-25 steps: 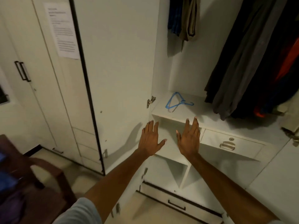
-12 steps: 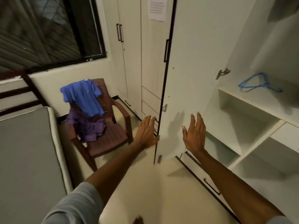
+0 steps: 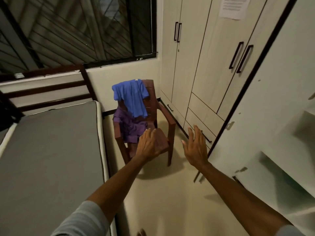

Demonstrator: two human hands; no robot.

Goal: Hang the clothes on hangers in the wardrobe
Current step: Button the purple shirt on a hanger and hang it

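1. The view has swung away from the wardrobe interior: the blue hanger on the shelf, seen a second ago, is now out of frame, and the brown plastic armchair [image 3: 154, 126] sits near the centre, at about 12 o'clock from the hands.
2. The bright blue T-shirt [image 3: 132, 97] is draped over the chair's backrest, and a purple garment [image 3: 130, 127] lies crumpled on the seat below it, touching the blue one's lower edge.
3. The left hand [image 3: 150, 144] reaches forward with its fingers relaxed and close together, holding nothing; in the view it overlaps the seat's front, though contact cannot be judged.
4. The right hand [image 3: 196, 147] is spread with straight fingers, empty, at 3 o'clock from the left one, near the edge of the open white wardrobe door [image 3: 265, 106].
5. The grey mattress on the bed [image 3: 51, 150] lies at 9 o'clock of the chair.
6. This turn probably means the person is going for a garment first; nothing is picked up yet, so the hanging has barely started.
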